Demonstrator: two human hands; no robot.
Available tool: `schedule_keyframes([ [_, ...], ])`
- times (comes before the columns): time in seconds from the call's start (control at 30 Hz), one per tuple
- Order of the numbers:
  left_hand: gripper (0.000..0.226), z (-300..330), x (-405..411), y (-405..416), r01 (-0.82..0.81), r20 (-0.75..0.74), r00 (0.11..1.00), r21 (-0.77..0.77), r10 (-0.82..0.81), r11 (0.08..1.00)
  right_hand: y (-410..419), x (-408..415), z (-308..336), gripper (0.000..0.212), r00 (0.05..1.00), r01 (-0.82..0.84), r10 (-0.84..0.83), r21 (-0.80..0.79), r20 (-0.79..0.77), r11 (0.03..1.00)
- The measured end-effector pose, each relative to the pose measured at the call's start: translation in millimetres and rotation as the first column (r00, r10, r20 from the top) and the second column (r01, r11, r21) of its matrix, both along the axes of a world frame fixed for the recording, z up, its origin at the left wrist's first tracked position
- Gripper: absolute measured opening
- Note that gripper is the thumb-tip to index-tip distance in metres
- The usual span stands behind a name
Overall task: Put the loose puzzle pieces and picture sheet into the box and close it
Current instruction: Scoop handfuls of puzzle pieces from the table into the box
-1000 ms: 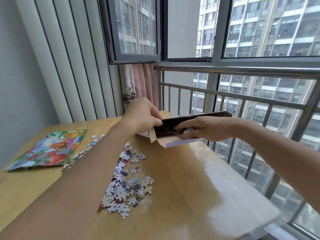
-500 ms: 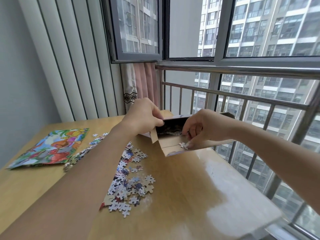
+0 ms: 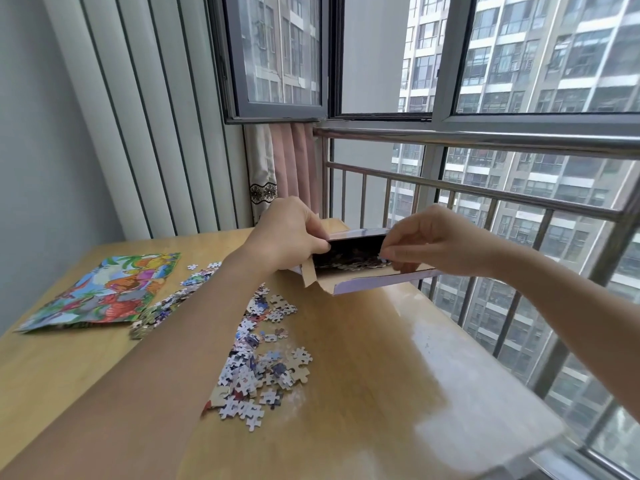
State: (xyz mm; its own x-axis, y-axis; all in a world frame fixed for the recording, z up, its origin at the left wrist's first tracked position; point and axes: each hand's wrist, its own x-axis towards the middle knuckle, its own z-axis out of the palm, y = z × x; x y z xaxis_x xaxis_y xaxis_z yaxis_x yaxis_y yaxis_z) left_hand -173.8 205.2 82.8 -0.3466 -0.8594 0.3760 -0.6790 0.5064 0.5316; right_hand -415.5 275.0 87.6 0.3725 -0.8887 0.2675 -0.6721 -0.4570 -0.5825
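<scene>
A home, it seems: an enclosed balcony nook in a high-rise flat. A wooden worktop (image 3: 363, 393) stands against a steel railing (image 3: 485, 138) and sliding windows (image 3: 280, 57), through which neighbouring apartment towers (image 3: 554, 64) show. A pink curtain (image 3: 294, 161) hangs at the worktop's far corner, beside a ribbed white wall panel (image 3: 145, 116).

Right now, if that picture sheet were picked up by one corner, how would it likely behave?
The picture sheet lies nearly flat on the table and looks thin, so it would probably flex or droop. It is likely light. Its surface looks glossy, so it may slide easily when pushed.
</scene>
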Motion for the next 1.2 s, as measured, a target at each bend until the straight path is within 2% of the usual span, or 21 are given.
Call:
schedule_keyframes([
  [0.1,0.010,0.0,0.3,0.4,-0.001,-0.002,1.000,-0.006,0.001,1.000,3.1,4.5,-2.2,0.018,0.991,-0.132,0.134,0.188,0.004,0.973],
  [0.17,0.011,-0.2,0.3,0.6,0.001,-0.001,1.000,-0.006,-0.001,1.000,-1.0,7.0,-6.2,0.024,0.987,-0.128,0.147,0.238,-0.062,0.963],
  [0.27,0.011,-1.9,-1.0,1.3,0.002,-0.004,1.000,-0.010,-0.002,1.000,-10.8,7.5,-11.2,0.031,0.971,0.001,0.042,0.179,-0.234,0.984],
  [0.47,0.011,-3.5,-0.8,-1.1,0.001,0.001,1.000,-0.009,-0.001,1.000,-7.8,12.2,-13.8,0.028,0.960,0.011,0.024,0.126,-0.278,0.992],
  [0.5,0.011,-3.7,-0.7,-1.1,0.001,0.002,1.000,-0.009,-0.001,1.000,-8.3,11.0,-12.8,0.034,0.956,0.032,0.011,0.140,-0.293,0.990],
  [0.57,0.011,-3.6,-0.7,-1.0,0.001,0.004,1.000,-0.005,-0.001,1.000,-5.0,6.0,-6.9,0.063,0.938,0.066,0.005,0.193,-0.348,0.979],
  [0.6,0.010,-2.2,0.5,-1.8,0.003,-0.002,1.000,0.005,-0.003,1.000,-3.2,3.8,-4.1,0.070,0.916,0.065,0.024,0.206,-0.400,0.976],
  [0.67,0.011,3.9,5.5,-3.9,0.012,-0.028,1.000,0.032,-0.011,0.999,-1.1,1.7,-2.9,0.065,0.838,0.060,0.010,0.110,-0.546,0.992],
  [0.73,0.013,11.1,11.4,-5.1,0.032,-0.075,0.997,0.052,-0.029,0.998,-7.0,4.0,-3.6,0.038,0.754,0.068,-0.162,-0.169,-0.637,0.983],
  [0.77,0.015,15.8,12.3,-6.0,0.041,-0.114,0.993,0.047,-0.036,0.998,-9.9,5.1,-0.6,0.028,0.739,0.067,-0.266,-0.325,-0.620,0.943],
  [0.83,0.020,21.8,10.5,-6.4,0.036,-0.285,0.958,0.043,-0.022,0.998,-18.9,0.5,6.8,0.025,0.793,0.083,-0.413,-0.591,-0.448,0.802],
  [0.9,0.032,25.2,7.0,-7.2,0.054,-0.478,0.878,0.073,-0.012,0.996,-20.7,-1.7,25.0,0.028,0.852,0.121,-0.446,-0.725,-0.275,0.678],
  [0.93,0.041,25.1,5.7,-7.6,0.062,-0.527,0.850,0.091,-0.004,0.994,-20.6,0.0,33.6,0.028,0.847,0.116,-0.451,-0.731,-0.280,0.672],
  [1.0,0.049,22.1,4.6,-3.9,0.081,-0.532,0.847,0.125,-0.002,0.989,-19.9,6.8,39.8,0.026,0.810,0.084,-0.456,-0.696,-0.369,0.713],
  [1.07,0.040,16.7,4.0,-1.9,0.084,-0.533,0.846,0.131,-0.001,0.988,-17.8,8.8,35.7,0.024,0.820,0.075,-0.441,-0.695,-0.365,0.715],
  [1.13,0.021,10.5,5.4,-1.5,0.080,-0.540,0.842,0.161,0.020,0.984,-16.3,4.7,23.6,0.026,0.807,0.090,-0.433,-0.640,-0.403,0.763],
  [1.2,0.017,-1.1,5.9,-0.6,0.142,-0.495,0.869,0.245,-0.002,0.959,-14.7,-5.0,6.1,0.026,0.771,0.114,-0.427,-0.557,-0.472,0.822],
])
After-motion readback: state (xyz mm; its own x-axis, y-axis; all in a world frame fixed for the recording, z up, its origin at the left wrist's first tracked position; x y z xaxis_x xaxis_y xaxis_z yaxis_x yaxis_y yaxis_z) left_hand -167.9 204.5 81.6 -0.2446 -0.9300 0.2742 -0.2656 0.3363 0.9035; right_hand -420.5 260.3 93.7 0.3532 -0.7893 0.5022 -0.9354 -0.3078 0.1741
